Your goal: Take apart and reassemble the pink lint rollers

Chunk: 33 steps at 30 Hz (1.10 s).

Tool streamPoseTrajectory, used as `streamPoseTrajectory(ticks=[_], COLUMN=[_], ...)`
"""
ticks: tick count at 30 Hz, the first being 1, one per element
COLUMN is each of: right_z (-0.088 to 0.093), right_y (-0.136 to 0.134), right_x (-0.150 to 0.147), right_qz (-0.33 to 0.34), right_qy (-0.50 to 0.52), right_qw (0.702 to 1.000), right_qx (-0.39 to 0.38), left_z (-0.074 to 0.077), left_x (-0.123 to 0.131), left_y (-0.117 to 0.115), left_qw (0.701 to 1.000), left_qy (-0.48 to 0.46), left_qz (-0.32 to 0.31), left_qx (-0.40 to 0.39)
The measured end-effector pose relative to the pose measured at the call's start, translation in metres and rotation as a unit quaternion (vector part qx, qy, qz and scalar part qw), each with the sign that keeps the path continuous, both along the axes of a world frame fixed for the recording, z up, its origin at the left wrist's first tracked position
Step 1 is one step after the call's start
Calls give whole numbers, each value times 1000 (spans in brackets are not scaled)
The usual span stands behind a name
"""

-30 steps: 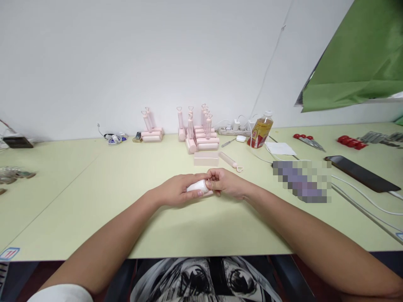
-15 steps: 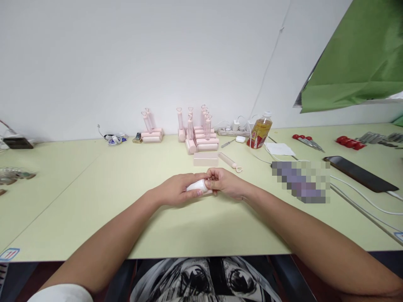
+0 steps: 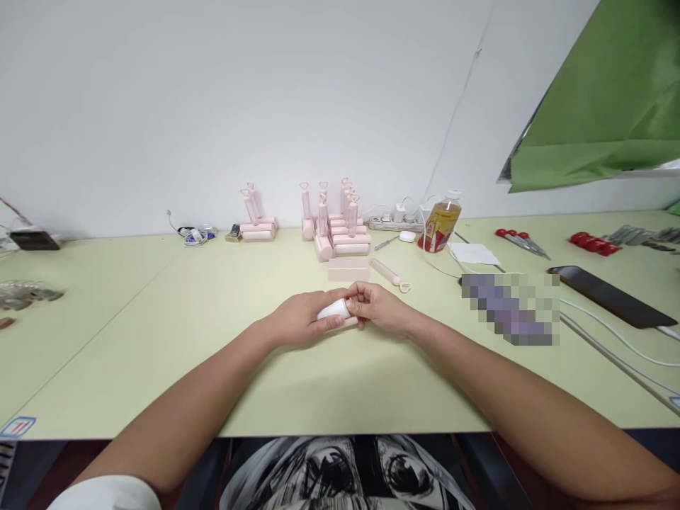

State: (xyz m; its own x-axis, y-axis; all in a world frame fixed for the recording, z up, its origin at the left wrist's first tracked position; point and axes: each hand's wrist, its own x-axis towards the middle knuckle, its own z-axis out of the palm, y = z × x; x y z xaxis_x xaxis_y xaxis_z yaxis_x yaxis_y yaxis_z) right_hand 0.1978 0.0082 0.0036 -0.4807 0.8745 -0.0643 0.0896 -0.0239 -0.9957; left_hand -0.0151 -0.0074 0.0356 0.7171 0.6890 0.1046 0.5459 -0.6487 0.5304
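Note:
Over the middle of the table, my left hand is wrapped round a lint roller with a white roll and a pale pink part showing below it. My right hand pinches the right end of the same piece; its fingertips partly hide that end. Just beyond my hands lies a pale pink case. Beside it rests a loose pink handle with a heart-shaped loop.
Against the wall stand several pink lint rollers with upright handles, and a smaller group farther left. To the right are a drink bottle, a screwdriver, a phone, cables and red-handled tools.
Both hands stay round the lint roller. The right fingers have shifted slightly at its end, and more of the pink part shows beneath the white roll. The whole view has moved a little.

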Motion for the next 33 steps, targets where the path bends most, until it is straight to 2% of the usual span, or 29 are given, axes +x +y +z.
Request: streamPoseTrajectory(ticks=[6,11,15,23,33], right_z=[0,4,-3,-11,-10], right_y=[-3,-7,-5,-2,-4], right_x=[-2,-1,-1,-2,-2], right_qz=[-10,21,11,-9,-7], right_qy=[-35,-125,-164,-201,-204], right_qw=[998,991,980,967,967], right_qx=[49,47,111,156,150], left_z=[-5,-10,-17,-19,-19], left_x=[4,7,10,12,13], left_y=[-1,1,0,-3,-4], left_qw=[999,994,988,985,984], left_qy=[3,-11,-8,-8,-18], left_qz=[43,91,117,126,125], left_qx=[23,56,105,120,122])
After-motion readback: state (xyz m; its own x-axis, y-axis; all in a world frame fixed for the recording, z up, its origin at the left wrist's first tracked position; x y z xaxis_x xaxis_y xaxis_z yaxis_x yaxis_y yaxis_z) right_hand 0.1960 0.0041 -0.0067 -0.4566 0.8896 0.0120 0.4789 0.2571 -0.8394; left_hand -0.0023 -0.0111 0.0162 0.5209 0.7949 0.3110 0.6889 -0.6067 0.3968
